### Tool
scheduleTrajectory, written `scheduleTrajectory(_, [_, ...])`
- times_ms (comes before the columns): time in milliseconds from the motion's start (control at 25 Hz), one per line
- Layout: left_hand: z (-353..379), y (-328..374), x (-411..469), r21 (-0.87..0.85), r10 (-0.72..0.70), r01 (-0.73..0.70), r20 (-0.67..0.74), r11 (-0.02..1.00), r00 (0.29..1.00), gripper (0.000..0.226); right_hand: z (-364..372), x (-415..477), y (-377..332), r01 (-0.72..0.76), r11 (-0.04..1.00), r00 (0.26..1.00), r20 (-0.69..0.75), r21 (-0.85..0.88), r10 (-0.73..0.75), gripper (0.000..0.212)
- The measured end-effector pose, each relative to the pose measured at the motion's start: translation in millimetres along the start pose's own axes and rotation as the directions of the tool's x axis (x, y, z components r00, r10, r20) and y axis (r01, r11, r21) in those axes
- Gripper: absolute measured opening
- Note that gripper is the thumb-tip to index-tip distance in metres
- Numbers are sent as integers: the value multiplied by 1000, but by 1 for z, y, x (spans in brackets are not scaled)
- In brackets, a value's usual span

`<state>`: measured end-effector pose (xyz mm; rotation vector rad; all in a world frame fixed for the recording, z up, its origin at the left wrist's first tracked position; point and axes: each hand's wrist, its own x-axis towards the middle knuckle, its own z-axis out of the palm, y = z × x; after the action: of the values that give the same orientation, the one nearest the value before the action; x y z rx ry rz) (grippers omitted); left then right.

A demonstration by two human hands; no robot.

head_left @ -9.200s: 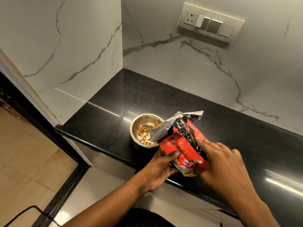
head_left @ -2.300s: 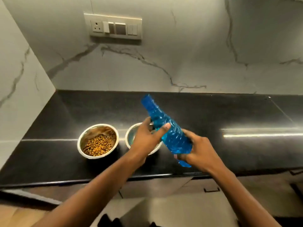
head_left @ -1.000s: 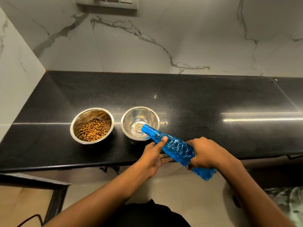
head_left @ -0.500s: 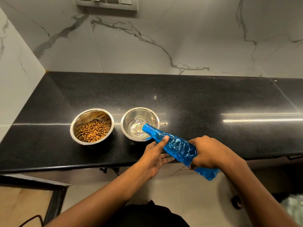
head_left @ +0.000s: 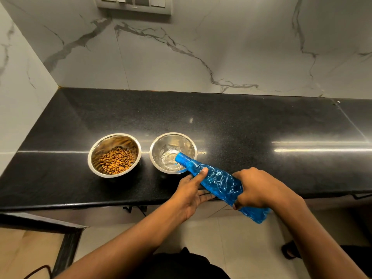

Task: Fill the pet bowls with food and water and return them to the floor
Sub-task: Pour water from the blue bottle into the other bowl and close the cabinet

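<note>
Two steel bowls stand side by side on the black countertop. The left bowl holds brown kibble. The right bowl has a little water in its bottom. A blue plastic bottle is tipped with its open mouth over the right bowl's near rim, and water runs into the bowl. My right hand grips the bottle's lower body from above. My left hand supports the bottle's neck from underneath, thumb on top.
White marble walls close the counter at the back and on the left. A switch panel sits on the back wall. The counter's front edge runs just under my hands, with pale floor tiles below.
The bottle's mouth has tilted lower over the right bowl and more water has gathered in it. Both hands keep the same hold.
</note>
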<state>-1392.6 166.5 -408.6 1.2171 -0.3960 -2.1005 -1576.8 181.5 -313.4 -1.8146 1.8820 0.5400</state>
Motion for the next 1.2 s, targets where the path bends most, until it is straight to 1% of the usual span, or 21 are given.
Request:
scheduleTrajectory(400, [-1,2,2,-7,0,0,6,1000,1000,33,1,3,2,0,1000,1000,7,27,0,69])
scheduleTrajectory(600, [-3,3,5,-1,2,-2,-6,1000,1000,38,1,4,1,9,999,1000,4,38,-9,68])
scheduleTrajectory(880, [-8,4,7,13,16,-16,-14,1000,1000,40,6,6,1,24,995,1000,0,100,-24,76])
scheduleTrajectory(1080, [-12,9,8,41,44,-43,-17,998,999,42,6,7,-1,65,988,998,-24,142,-62,76])
scheduleTrajectory(1200, [-14,20,7,78,101,-98,-39,992,994,47,3,10,-3,113,974,993,-67,194,-102,77])
